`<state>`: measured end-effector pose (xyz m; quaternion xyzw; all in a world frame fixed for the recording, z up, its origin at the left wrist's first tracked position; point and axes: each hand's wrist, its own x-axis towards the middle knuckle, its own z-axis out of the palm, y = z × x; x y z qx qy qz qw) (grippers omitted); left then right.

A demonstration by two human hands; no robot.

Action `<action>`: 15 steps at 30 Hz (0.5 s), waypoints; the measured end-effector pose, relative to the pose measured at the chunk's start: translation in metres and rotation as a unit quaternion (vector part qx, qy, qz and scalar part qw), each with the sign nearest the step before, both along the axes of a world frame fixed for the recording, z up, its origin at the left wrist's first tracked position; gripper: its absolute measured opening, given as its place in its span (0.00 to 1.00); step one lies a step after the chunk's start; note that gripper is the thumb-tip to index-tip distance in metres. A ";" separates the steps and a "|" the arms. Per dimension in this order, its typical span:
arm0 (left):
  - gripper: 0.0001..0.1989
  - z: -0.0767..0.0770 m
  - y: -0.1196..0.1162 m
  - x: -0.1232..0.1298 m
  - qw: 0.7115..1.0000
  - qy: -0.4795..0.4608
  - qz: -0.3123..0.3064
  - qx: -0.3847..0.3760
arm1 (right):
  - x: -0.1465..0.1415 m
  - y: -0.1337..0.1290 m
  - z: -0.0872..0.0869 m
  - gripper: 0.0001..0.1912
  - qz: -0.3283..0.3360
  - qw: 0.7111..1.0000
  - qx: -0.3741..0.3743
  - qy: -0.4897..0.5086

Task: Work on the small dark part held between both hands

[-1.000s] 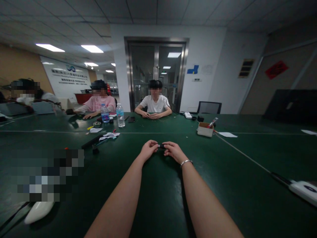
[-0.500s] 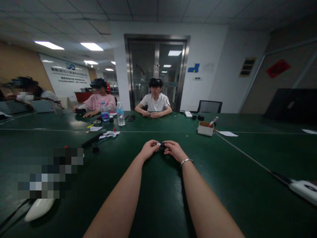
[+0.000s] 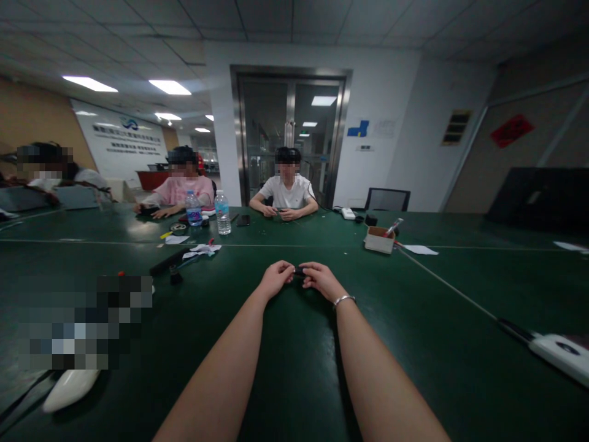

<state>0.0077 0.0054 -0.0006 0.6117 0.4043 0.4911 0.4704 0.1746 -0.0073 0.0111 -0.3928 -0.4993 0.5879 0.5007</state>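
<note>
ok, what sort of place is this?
Probably an office or shared workroom: a big green table with a person in a white shirt seated across it, a lettered wall sign with a logo, and metal-framed glass doors behind that person.

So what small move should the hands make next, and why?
Perhaps ease the left hand slightly aside while the right hand holds the small black object: fingers of both hands pinch it from opposite sides and cover its ends, so neither end can be checked.
</note>
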 end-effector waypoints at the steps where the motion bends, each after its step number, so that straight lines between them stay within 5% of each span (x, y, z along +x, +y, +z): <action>1: 0.13 -0.001 0.000 0.000 1.000 0.000 -0.003 0.006 | 0.000 0.000 0.000 0.08 0.000 1.000 0.000 0.001; 15: 0.14 -0.004 0.003 -0.002 1.000 0.000 0.006 0.011 | 0.001 0.001 -0.002 0.11 0.012 1.000 0.016 0.000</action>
